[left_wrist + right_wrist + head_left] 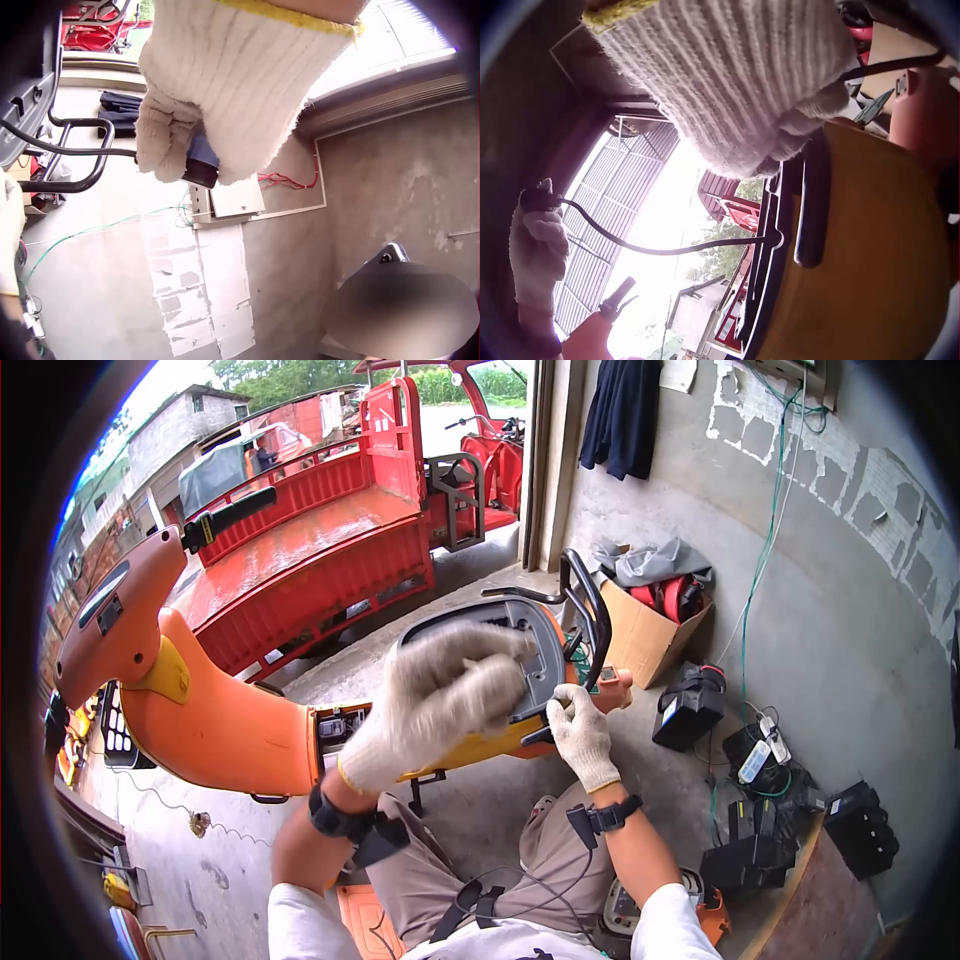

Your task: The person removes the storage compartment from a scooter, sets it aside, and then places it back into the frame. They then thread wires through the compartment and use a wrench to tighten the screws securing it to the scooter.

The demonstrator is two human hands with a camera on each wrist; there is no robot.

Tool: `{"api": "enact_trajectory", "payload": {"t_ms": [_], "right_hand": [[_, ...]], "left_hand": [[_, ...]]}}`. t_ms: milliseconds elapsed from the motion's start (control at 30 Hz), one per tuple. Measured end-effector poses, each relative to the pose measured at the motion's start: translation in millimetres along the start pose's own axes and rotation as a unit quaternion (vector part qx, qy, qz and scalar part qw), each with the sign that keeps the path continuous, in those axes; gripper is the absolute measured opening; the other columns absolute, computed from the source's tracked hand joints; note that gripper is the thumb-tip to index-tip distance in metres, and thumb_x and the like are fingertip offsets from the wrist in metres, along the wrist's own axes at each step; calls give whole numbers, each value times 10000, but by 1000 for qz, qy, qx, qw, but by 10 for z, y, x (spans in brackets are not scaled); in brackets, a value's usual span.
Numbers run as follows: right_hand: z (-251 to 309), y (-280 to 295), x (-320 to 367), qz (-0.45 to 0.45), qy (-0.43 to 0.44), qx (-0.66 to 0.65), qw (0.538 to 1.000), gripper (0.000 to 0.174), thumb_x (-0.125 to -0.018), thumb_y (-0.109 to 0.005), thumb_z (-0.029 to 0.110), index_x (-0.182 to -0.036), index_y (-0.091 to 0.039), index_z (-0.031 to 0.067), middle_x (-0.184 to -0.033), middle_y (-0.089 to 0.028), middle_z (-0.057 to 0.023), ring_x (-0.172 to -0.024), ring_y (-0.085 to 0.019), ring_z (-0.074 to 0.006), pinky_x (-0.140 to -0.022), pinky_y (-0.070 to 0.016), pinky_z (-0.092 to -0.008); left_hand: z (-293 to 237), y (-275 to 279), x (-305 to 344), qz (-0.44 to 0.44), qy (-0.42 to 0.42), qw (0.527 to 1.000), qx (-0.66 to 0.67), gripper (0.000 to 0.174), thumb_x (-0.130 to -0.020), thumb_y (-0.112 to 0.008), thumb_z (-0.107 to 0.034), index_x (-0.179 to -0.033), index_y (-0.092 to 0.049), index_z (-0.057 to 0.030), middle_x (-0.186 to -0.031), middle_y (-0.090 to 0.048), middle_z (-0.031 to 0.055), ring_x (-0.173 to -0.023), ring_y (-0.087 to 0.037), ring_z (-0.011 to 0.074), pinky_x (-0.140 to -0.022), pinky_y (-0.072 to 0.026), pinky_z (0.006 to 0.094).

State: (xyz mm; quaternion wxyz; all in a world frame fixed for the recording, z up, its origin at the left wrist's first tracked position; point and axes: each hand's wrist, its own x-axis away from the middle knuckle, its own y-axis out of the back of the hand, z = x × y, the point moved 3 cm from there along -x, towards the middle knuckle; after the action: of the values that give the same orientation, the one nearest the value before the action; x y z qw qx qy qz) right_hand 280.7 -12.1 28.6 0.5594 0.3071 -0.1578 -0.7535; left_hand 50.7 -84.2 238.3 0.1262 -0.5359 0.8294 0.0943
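Note:
Raised over the orange scooter [225,730], my gloved left hand [425,710] is blurred in the head view. In the left wrist view this hand [240,82] grips a dark blue and black piece [201,161] between its curled fingers. From that hand [540,255], a black cable [645,247] sags across to the scooter's rear tray. My gloved right hand [580,735] is at the tray's near edge, curled round the black rear rail [601,625]. Beneath the right hand [742,82], the rail's end [811,217] lies along the yellow side panel [862,247]. Its fingertips are partly hidden.
A cardboard box [640,630] stands behind the scooter. Black battery cases [690,705] and a power strip [773,740] with cables lie along the wall at right. A red cargo tricycle [310,560] is outside the doorway. An orange panel [370,915] lies by the person's legs.

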Motion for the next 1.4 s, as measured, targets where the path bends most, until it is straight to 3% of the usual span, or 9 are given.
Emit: {"api": "enact_trajectory", "payload": {"t_ms": [133, 200, 400, 533, 600, 733, 833, 1033, 1400], "right_hand": [[161, 48, -65, 14, 59, 63, 996, 316, -959, -676, 354, -1239, -687, 208, -923, -762, -137, -889, -739, -359, -792, -576, -495], [157, 43, -137, 39, 84, 137, 986, 327, -967, -657, 386, -1239, -702, 211, -959, -767, -136, -890, -738, -357, -800, -581, -489], [-16, -43, -65, 2, 137, 94, 986, 321, -970, -665, 363, -1222, -717, 171, -915, -758, -133, -823, -735, -346, -759, -584, -462], [104, -54, 364, -91, 139, -47, 985, 184, -938, -747, 237, -1070, -687, 124, -806, -736, -100, -748, -734, -300, -690, -579, -431], [66, -184, 622, 5, 119, -87, 989, 291, -937, -742, 345, -1125, -698, 127, -824, -741, -114, -808, -739, -316, -747, -584, -443], [27, -463, 890, 153, 16, 67, 986, 486, -928, -690, 524, -1216, -705, 133, -982, -771, -159, -978, -739, -357, -859, -572, -473], [156, -372, 846, 24, 43, -49, 998, 323, -950, -718, 357, -1167, -707, 118, -951, -763, -157, -875, -752, -344, -777, -590, -450], [-26, 66, -162, -107, 101, 122, 982, 334, -979, -658, 361, -1180, -688, 96, -918, -750, -173, -842, -733, -375, -733, -572, -490], [-152, 19, -394, -31, 64, 137, 988, 415, -1005, -606, 444, -1149, -745, 81, -937, -755, -188, -860, -735, -388, -772, -580, -490]], "left_hand": [[327, -383, 568, 160, -113, 975, -102, 327, -920, -805, -186, -1192, -708, -32, -1056, -720, 68, -831, -714, 154, -720, -584, 330], [709, -584, 976, 230, -23, 955, -187, 358, -878, -836, -197, -1179, -716, -43, -994, -699, 74, -804, -713, 202, -717, -584, 327], [2288, -786, 1696, 219, -184, 838, -465, 339, -843, -776, -243, -1143, -705, -102, -885, -597, 27, -665, -630, 203, -588, -532, 350], [2408, -709, 1549, 244, -156, 858, -424, 370, -837, -787, -252, -1170, -701, -118, -933, -653, 38, -781, -680, 243, -676, -557, 381], [2250, -505, 1368, 263, -157, 859, -410, 371, -814, -802, -213, -1162, -712, -121, -957, -690, 59, -842, -703, 264, -717, -567, 380], [1956, 102, 546, -97, -258, 840, -467, 396, -784, -773, -25, -1174, -728, -69, -1073, -712, 142, -989, -698, 346, -877, -571, 446], [2039, 722, 82, -228, -257, 756, -557, 458, -823, -752, -30, -1274, -692, -90, -1185, -687, 173, -1119, -667, 370, -993, -536, 449], [2434, 1619, -264, -275, 47, 801, -530, 626, -952, -667, -259, -1489, -485, 6, -1470, -548, 247, -1375, -513, 404, -1183, -384, 439], [2542, 1521, -314, -359, 29, 811, -461, 492, -958, -651, -150, -1419, -563, -4, -1436, -593, 225, -1342, -560, 381, -1168, -408, 427]]}}
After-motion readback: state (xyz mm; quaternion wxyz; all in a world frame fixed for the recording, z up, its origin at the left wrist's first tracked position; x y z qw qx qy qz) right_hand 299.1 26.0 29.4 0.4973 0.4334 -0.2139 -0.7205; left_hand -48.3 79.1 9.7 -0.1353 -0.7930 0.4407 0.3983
